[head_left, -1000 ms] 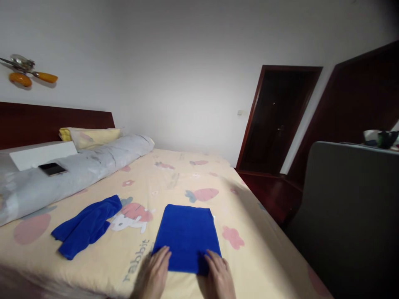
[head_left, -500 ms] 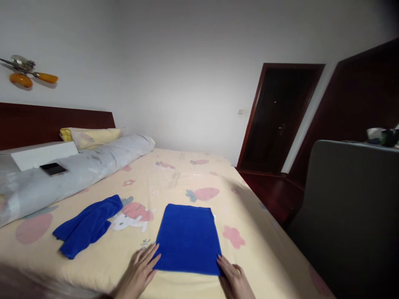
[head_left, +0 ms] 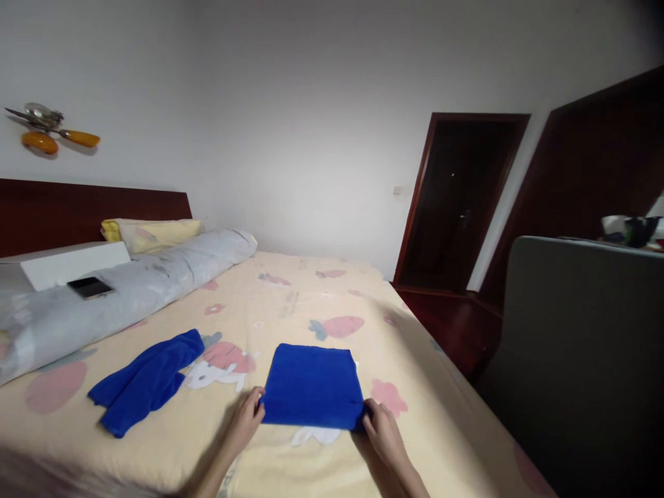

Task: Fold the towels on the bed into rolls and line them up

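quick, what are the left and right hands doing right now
Left hand: closed, pinching the flat blue cloth near its near left corner.
Right hand: closed, gripping the same cloth near its near right corner.

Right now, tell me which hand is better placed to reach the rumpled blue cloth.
Probably the left hand, nearer the rumpled blue cloth; the right hand is across the flat cloth, whose near corners both hold.

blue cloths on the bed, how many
2: a crumpled cloth at the picture's left, and a flat cloth between the left hand and the right hand. More could be hidden under folds.
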{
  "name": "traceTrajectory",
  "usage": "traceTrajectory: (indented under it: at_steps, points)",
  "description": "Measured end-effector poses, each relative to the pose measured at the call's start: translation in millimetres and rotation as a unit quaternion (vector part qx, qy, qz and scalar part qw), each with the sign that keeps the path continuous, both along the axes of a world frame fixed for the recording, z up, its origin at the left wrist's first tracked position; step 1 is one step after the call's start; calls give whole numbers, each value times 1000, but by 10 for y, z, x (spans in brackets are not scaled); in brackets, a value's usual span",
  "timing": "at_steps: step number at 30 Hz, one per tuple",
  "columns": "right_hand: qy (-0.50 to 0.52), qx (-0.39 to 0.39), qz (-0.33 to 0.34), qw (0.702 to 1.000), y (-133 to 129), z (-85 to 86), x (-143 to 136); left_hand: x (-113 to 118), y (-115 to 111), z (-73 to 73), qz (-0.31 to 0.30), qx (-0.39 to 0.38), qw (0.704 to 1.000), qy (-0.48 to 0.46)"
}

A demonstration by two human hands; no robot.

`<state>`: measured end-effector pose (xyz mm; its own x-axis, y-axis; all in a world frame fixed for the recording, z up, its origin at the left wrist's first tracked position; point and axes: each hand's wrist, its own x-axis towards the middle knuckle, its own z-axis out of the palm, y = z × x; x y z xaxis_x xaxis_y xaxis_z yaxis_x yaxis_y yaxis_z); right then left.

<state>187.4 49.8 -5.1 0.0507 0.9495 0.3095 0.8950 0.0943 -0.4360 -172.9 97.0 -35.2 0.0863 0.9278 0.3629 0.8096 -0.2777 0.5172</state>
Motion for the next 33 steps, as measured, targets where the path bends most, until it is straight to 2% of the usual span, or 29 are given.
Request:
traceTrajectory:
  at_steps: [4,7,8,10,13,15,18,23,26,28,31,33]
  points:
    - [-73,22,-71,995,136,-141,-42,94,85,-17,64,-3,994,87]
    - [-92,113,-100,984,111,-234,-209,216,36,-107,92,56,990,92]
    - [-92,149,-81,981,95,-261,-304,295,-2,-136,76,83,989,93]
    - [-98,188,5,977,70,-322,-535,509,-96,-187,1,129,985,113]
    - [-121,153,155,968,64,-432,-845,843,-224,-246,-123,149,968,164]
    - [-130,112,194,966,67,-504,-910,938,-257,-274,-154,116,963,190]
    - [-129,72,187,971,46,-571,-728,787,-235,-275,-161,57,964,205]
    - [-113,39,102,988,-50,-573,-113,168,-139,-219,-164,27,968,189]
    - [-104,42,104,988,-67,-565,127,-107,-45,-255,-186,58,965,175]
    - [-101,65,124,985,-45,-553,203,-208,23,-306,-187,90,965,162]
    - [-97,110,140,979,20,-500,221,-247,89,-345,-182,145,960,154]
    - [-97,149,145,973,61,-438,191,-217,98,-313,-177,177,955,160]
